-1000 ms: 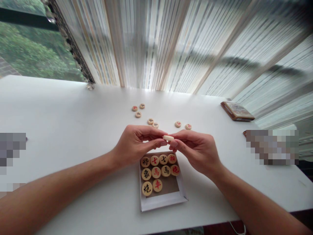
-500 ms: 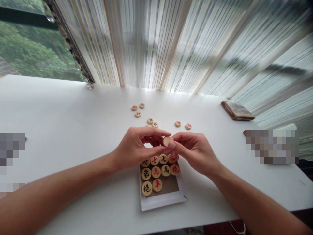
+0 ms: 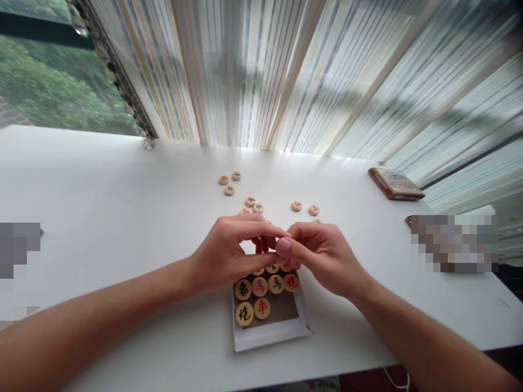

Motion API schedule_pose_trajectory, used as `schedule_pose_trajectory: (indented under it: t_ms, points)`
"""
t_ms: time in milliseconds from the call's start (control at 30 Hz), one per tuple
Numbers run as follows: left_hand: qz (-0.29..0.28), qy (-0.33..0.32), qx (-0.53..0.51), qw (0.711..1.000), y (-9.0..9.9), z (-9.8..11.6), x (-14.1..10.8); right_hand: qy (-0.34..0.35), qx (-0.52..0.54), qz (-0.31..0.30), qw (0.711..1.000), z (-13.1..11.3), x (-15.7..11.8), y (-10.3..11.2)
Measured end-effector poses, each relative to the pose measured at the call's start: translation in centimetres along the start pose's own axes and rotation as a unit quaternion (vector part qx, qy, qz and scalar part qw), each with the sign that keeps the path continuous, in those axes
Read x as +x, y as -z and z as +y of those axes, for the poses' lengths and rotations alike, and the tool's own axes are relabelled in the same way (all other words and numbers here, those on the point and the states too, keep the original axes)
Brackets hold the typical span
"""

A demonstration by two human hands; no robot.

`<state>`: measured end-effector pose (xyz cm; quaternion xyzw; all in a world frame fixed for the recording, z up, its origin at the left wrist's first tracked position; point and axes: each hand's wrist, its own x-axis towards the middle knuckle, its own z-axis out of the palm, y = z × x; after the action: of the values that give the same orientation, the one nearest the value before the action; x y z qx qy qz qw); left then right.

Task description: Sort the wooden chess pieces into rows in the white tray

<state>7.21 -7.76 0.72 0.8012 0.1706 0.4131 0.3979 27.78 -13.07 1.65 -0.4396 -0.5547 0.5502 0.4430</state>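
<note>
My left hand (image 3: 232, 242) and my right hand (image 3: 322, 253) meet above the far part of a shallow white box (image 3: 269, 340). Thumbs and fingers of both are closed together in a pinch around a Chinese chess piece, which the fingertips now hide almost wholly. Below them, round wooden pieces lie in rows in the box, marked in black or red, among them a black piece (image 3: 244, 314) and a red piece (image 3: 262, 308) in the nearest row. To the right of that red piece the box's brown bottom (image 3: 281, 309) shows. My hands cover the box's far rows.
Loose pieces lie beyond my hands on the white table (image 3: 122, 207): a group at the far left (image 3: 229, 190), others nearer, and a red pair at right with one piece (image 3: 296, 206). A flat brown-edged box (image 3: 396, 184) rests at the far right. Striped curtains (image 3: 253, 71) hang behind.
The piece between my fingertips, whose blank pale face was showing, has turned and slipped from sight behind the fingers. My left fingers have come lower and closer to my right thumb.
</note>
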Motion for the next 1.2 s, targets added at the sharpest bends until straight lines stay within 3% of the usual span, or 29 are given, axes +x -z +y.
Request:
schedule_pose_trajectory:
  t_ms: [400, 1033, 1200]
  points:
    - [0.029, 0.09, -0.107, 0.99, 0.06, -0.15, 0.05, 0.013, 0.051, -0.051, 0.997, 0.33, 0.12, 0.66]
    - [0.017, 0.028, -0.035, 0.999, -0.31, 0.21, -0.06, -0.012, 0.004, -0.016, 1.0, 0.28, 0.03, -0.17]
    - [0.018, 0.044, -0.057, 0.997, -0.19, 0.15, -0.04, 0.008, -0.004, -0.025, 1.0, -0.1, -0.07, -0.03]
